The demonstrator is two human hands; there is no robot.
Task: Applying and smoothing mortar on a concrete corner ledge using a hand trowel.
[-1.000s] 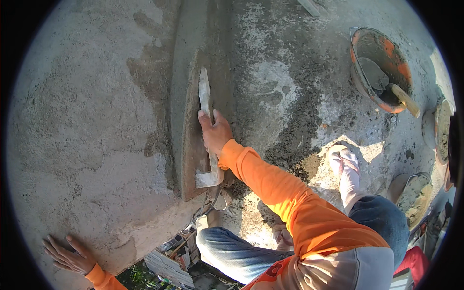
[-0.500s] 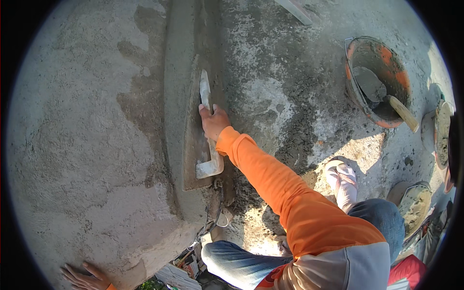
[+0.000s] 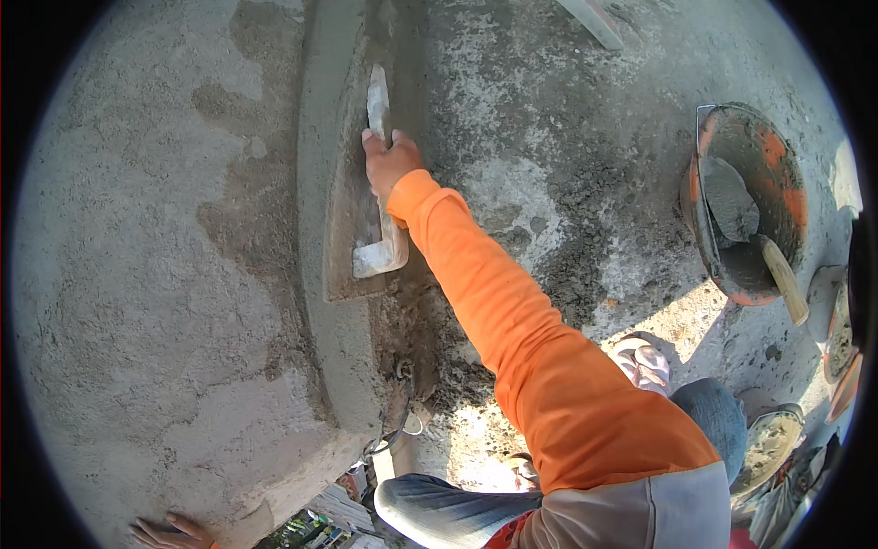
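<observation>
My right hand (image 3: 391,165) is closed around the pale, worn handle of a long plastering float (image 3: 346,229). The float lies flat along a band of smooth wet mortar (image 3: 343,366), which runs up the edge between two rough cement surfaces. My left hand (image 3: 174,533) rests with spread fingers on the rough grey cement surface (image 3: 137,302) at the lower left. Only part of that hand shows at the picture's rim.
An orange, mortar-smeared bucket (image 3: 794,206) stands at the right, with a wooden-handled trowel (image 3: 785,279) in it. More mortar containers (image 3: 773,448) sit below it. A pale bar (image 3: 594,23) lies at the far side. Thin cables (image 3: 398,430) hang near the band's lower end.
My right hand and the float have moved farther up along the mortar band. The whole view has shifted a little, and the bucket now appears lower and more to the right.
</observation>
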